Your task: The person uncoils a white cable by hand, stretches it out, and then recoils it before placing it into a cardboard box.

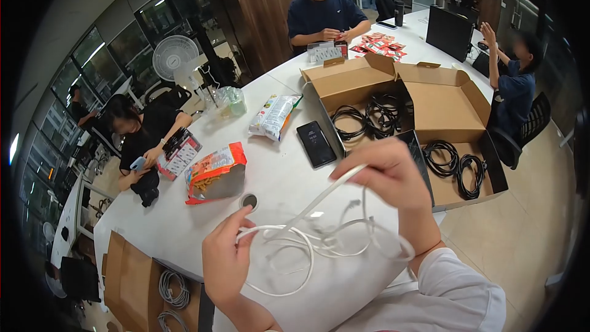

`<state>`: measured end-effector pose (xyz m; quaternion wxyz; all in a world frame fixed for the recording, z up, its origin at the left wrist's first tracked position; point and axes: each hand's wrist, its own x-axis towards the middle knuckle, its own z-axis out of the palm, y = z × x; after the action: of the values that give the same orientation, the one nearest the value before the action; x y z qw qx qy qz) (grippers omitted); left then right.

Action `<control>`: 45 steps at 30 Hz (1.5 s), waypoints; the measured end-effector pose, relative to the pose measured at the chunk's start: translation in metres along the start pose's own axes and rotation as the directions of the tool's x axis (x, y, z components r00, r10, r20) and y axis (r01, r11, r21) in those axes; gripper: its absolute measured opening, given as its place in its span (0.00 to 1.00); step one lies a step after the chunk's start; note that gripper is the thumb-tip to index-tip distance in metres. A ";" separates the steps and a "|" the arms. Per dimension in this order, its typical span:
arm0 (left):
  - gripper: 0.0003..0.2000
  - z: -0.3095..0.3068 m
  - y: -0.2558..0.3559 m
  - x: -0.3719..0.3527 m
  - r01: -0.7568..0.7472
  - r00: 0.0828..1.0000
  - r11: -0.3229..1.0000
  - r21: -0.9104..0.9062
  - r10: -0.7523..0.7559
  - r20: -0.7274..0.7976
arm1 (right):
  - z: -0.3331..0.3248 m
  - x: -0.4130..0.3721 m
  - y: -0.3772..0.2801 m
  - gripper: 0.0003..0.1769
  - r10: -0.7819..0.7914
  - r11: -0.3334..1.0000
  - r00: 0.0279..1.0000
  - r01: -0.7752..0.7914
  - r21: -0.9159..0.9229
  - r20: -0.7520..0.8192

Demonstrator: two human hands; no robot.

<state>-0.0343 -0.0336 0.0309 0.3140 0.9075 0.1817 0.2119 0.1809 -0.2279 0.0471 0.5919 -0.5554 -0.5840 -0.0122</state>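
Pinching looped, flat white cable point(326, 195)

bright even indoor light, soft shadows, fisheye bending with black corners, faces blurred

A cable point(270, 232) was held over the bench point(279, 175) between the left hand point(224, 258) and the right hand point(387, 175). Behind them a phone point(316, 143) was laid on the bench, a snack bag point(216, 172) to its left. To its right, coiled cables point(369, 117) were kept in an open box point(353, 83). A second box point(448, 110) was set right of the first.
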 end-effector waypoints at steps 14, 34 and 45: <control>0.09 -0.042 -0.064 0.003 -0.157 0.923 0.395 -0.905 -0.268 -0.277 | -0.012 0.015 0.043 0.14 0.198 0.978 0.711 -0.098 0.184 -0.675; 0.14 -0.026 -0.057 0.023 -0.177 0.841 0.366 -0.914 -0.427 -0.334 | -0.010 0.012 0.044 0.17 0.192 0.782 0.868 0.146 0.605 -0.458; 0.16 -0.055 -0.075 0.006 -0.378 0.822 0.102 -0.920 -0.420 -0.384 | -0.012 0.019 0.068 0.17 0.184 0.972 0.728 -0.234 0.012 -0.660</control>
<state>-0.0712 0.0519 0.0231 0.7705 0.3408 0.0895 0.5312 0.2400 -0.1980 0.0206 0.7363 -0.5985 -0.2720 -0.1607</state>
